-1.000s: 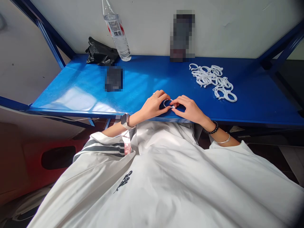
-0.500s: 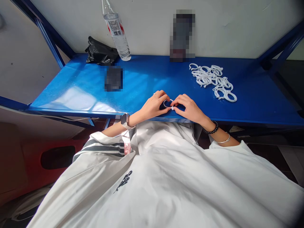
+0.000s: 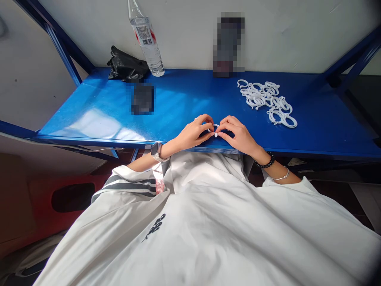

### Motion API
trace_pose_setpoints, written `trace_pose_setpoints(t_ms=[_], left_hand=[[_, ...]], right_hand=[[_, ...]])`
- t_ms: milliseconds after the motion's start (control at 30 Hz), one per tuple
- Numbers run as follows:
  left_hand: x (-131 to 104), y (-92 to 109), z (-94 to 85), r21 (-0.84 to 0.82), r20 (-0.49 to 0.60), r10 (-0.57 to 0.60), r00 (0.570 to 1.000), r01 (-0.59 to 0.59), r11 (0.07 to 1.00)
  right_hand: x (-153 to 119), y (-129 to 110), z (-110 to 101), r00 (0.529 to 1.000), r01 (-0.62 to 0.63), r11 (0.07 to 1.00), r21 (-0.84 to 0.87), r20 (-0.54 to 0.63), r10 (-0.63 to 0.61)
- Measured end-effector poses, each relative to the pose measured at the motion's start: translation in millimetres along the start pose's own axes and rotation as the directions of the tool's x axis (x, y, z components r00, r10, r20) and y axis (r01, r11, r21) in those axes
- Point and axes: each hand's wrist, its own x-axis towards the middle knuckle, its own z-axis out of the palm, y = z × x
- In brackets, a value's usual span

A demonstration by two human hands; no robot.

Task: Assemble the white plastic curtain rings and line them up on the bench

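Observation:
Near the front edge of the blue shelf, my left hand [image 3: 195,132] pinches one side of a white plastic curtain ring [image 3: 216,134]. My right hand [image 3: 239,136] grips the same ring from the opposite side, its thumb and fingertips close to those of the left. A small white knob on the ring shows between the two thumbs, and the far arc peeks out above the fingers. My fingers hide the rest, so whether the ring is closed I cannot tell. To the right of my hands lies a loose pile of similar white rings [image 3: 258,96].
At the back left of the blue shelf [image 3: 190,95] stand a water bottle [image 3: 149,47] and a crumpled black plastic bag [image 3: 126,66]. A blurred dark object [image 3: 143,98] lies before them. Another blurred object [image 3: 228,45] stands against the wall. Blue metal posts [image 3: 64,53] frame the sides.
The fingers of my left hand have shifted slightly right and curled further over the ring, covering more of it. My right hand has risen a little. The pile of rings is unchanged.

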Motion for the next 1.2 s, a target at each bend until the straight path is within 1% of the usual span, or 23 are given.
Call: trace_pose_setpoints(t_ms=[67, 167, 500, 600, 767, 1033, 1200], left_hand=[[0.2, 1.0, -1.7, -0.03, 0.0, -0.002, 1.0, 0.002, 1.0], [0.5, 2.5, -3.9, -0.075, 0.002, -0.004, 1.0, 0.004, 0.997], [0.4, 2.0, -3.8, -0.181, -0.023, 0.095, 0.995, -0.098, 0.979], [1.0, 2.6, -4.7, -0.16, -0.019, 0.101, 0.995, -0.103, 0.982], [3.1, 2.6, -6.0, -0.16, 0.023, 0.133, 0.991, -0.128, 0.979], [0.4, -2.0, -3.3, -0.13, 0.011, 0.16, 0.987, -0.157, 0.979], [-0.7, -2.6, -2.9, -0.09, 0.046, 0.159, 0.986, -0.154, 0.984]], right_hand=[[-0.7, -1.4, -0.5, 1.0, -0.001, 0.999, 0.035, -0.005, 0.001], [-1.7, -2.9, -1.2, 1.0, -0.011, 0.997, 0.077, 0.017, 0.01], [-1.7, -5.3, -3.3, 0.999, 0.042, 0.993, 0.107, -0.022, -0.04], [-1.7, -5.8, -3.5, 0.997, 0.074, 0.99, 0.124, -0.03, -0.071], [-2.0, -4.1, -2.8, 0.995, 0.103, 0.989, 0.102, -0.015, -0.102], [-3.2, 3.3, 1.8, 0.965, 0.256, 0.965, 0.048, -0.063, -0.253], [-4.1, 4.0, 2.7, 0.958, 0.281, 0.96, 0.007, -0.059, -0.28]])
